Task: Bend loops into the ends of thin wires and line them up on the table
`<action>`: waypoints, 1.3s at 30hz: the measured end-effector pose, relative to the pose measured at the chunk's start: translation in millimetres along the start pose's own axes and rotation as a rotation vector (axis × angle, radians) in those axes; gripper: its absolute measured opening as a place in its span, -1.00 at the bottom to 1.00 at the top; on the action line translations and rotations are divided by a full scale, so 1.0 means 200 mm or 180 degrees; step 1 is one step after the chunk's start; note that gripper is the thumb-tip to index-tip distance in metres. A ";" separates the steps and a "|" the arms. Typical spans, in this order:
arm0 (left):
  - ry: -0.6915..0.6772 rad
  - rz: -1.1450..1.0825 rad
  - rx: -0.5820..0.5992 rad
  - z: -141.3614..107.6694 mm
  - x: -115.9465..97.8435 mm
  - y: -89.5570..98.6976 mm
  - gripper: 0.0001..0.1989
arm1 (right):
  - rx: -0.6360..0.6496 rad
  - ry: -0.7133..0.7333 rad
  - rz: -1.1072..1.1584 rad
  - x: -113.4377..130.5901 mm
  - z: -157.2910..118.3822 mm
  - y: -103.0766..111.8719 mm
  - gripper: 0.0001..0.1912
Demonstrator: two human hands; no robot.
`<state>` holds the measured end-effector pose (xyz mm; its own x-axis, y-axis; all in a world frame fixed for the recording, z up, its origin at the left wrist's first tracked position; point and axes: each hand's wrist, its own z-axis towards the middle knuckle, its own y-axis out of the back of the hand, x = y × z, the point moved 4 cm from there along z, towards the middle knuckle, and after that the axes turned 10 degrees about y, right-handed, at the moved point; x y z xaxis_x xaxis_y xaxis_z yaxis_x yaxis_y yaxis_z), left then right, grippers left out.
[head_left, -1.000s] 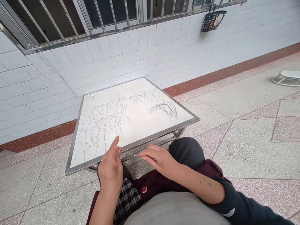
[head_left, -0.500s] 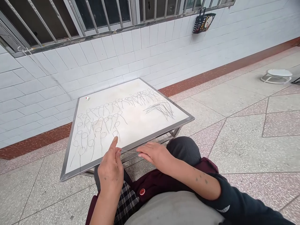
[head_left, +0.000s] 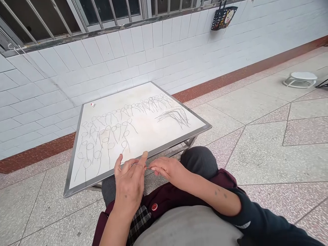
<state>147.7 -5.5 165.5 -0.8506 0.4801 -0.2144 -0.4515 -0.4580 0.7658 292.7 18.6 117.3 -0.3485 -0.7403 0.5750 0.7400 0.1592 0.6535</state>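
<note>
My left hand [head_left: 130, 181] and my right hand [head_left: 170, 171] nearly meet over the front edge of a white table [head_left: 151, 136]. Between their fingertips a short bit of thin wire [head_left: 148, 167] shows; both hands pinch it. Looped wires with long tails [head_left: 111, 146] lie in rows on the table's left and middle. A loose bunch of bent, unlooped wires [head_left: 176, 116] lies on the right part of the tabletop.
A small white and red object [head_left: 92, 105] sits near the table's far left corner. Behind stands a white tiled wall [head_left: 107, 75] with a barred window. A patterned bag [head_left: 223, 17] hangs there. A white stool [head_left: 300, 78] stands at the far right.
My left hand has moved right, up close to my right hand, and its other fingers have spread. Less wire shows between the hands. The view has shifted slightly.
</note>
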 end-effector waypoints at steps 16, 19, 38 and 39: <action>0.0090 -0.0192 0.0965 0.01 0.02 0.00 -0.44 | 0.0111 -0.0392 0.1004 0.01 -0.03 0.00 -0.77; 0.0083 -0.0240 0.0986 0.01 0.01 0.00 -0.44 | 0.0121 -0.0661 0.1458 0.00 -0.04 -0.01 -0.79; 0.1245 -0.0531 -0.1227 -0.01 0.10 0.19 -0.52 | -0.0982 -0.1141 0.2196 -0.04 -0.04 0.03 -0.77; 0.1597 -0.0994 -0.1557 -0.04 0.11 0.20 -0.51 | -0.1065 -0.1275 0.2566 -0.04 -0.04 0.03 -0.76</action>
<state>107.7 -19.9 186.8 -0.6316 0.2979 -0.7157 -0.6594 -0.6919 0.2939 304.5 19.9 112.2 0.2123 -0.2015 0.9562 0.9474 0.2823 -0.1509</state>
